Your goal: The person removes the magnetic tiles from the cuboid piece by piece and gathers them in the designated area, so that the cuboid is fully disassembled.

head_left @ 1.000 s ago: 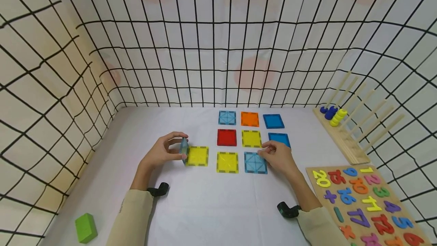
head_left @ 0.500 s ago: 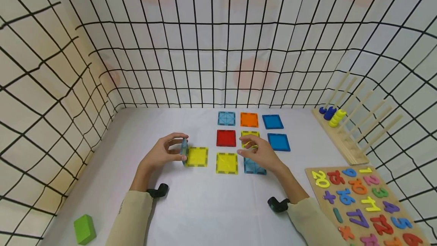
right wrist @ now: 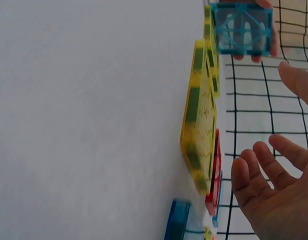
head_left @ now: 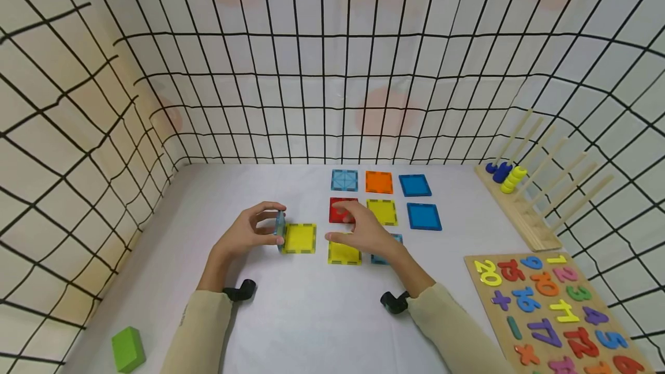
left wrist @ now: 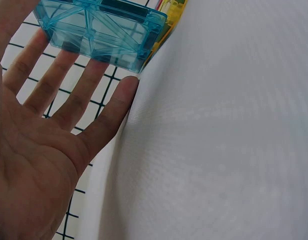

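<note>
My left hand pinches a light-blue see-through magnetic tile between thumb and fingers. That tile stands upright along the left edge of a flat yellow tile. From the left wrist view, the fingers spread behind the light-blue tile. My right hand hovers with thumb and fingers apart, holding nothing. Beneath it lie a second yellow tile and a red tile, both partly covered. Its wrist partly hides another light-blue tile.
Farther back lie a third yellow tile, an orange tile, a light-blue tile and two dark-blue tiles, one nearer. To the right are a pegged counting stand and a number board. A green block sits front left.
My right hand has left the front light-blue tile and moved left, over the second yellow and red tiles. My left hand keeps the light-blue tile upright in the same spot.
</note>
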Available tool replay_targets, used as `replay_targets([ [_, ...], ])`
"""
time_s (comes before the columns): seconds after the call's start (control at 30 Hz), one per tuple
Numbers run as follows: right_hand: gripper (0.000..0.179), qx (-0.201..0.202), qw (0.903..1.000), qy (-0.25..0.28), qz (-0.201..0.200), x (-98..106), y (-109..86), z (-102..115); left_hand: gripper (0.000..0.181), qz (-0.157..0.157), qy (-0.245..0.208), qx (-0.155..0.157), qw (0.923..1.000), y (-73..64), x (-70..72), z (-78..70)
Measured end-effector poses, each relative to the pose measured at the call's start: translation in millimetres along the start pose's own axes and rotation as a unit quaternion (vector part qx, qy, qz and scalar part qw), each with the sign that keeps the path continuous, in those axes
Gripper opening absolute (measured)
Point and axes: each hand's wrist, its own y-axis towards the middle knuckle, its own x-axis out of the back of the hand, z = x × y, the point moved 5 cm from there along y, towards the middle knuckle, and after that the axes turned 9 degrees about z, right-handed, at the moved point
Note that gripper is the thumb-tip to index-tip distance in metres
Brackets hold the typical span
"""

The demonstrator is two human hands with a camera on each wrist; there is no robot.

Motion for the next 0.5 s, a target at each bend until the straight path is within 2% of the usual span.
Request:
replay_targets([
  [0.2, 0.079, 0.029, 0.9988, -0.026, 0.029, -11.4, 15.9, 16.2, 0.07, -0.002, 0.008, -0.004, 1.0, 1.5, 0.8, -2.3],
  [0.5, 0.079, 0.032, 0.9975, -0.009, 0.063, -28.6, 25.2, 25.2, 0.07, -0.005, 0.013, -0.002, 0.9999, 0.1, -0.8, -1.3],
])
